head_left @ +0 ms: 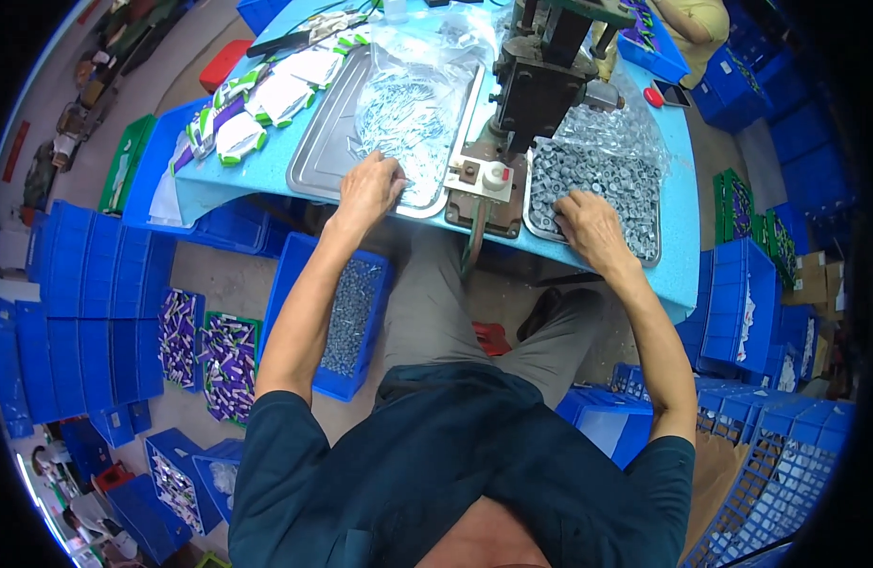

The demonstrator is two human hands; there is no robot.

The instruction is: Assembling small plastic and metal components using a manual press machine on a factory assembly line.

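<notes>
Fingers (pixel 389 170) of the left hand (pixel 365 192) are bent and close together at the near side of a pile of slender silvery pins (pixel 408 112); whether a pin is pinched between them I cannot tell. These pins lie in and around a clear plastic bag (pixel 434 57) on a metal tray (pixel 321 137), at the left of the light blue bench (pixel 683 204). On the right, a second tray (pixel 537 220) carries a heap of small grey pieces (pixel 588 173), with clear plastic over its far part. The right hand (pixel 597 230) reaches in over the near edge, fingers curled down onto the pieces, their tips partly hidden, so their grip cannot be told. Between the trays stands a dark metal press (pixel 542 99), with a pale block (pixel 481 178) at its base; both hands are apart from it. White-and-green packets (pixel 287 90) lie at the bench's far left. Below, beside the person's leg, a blue bin (pixel 340 383) holds more small grey pieces.
</notes>
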